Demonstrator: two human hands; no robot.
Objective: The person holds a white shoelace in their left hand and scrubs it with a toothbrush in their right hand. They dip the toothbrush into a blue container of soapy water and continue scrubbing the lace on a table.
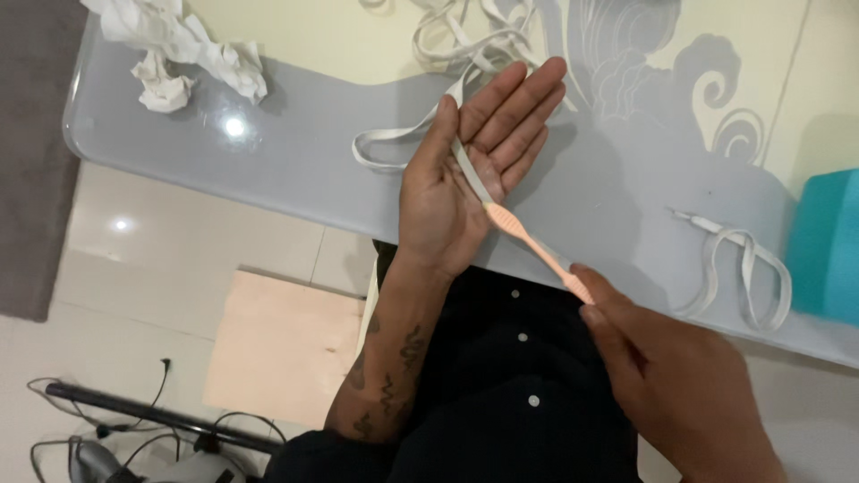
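My left hand (465,170) is held flat, palm up, above the grey table edge (295,170). A white shoelace (394,143) runs across its palm and trails back onto the table. My right hand (680,385) pinches the end of an orange toothbrush (535,246). The brush's other end rests on the lace in my left palm.
Crumpled white paper (179,54) lies at the table's far left corner. More white laces (465,40) lie at the back, and another looped white lace (743,268) sits by a teal box (828,246) at right. Cables and a stand (134,420) are on the floor.
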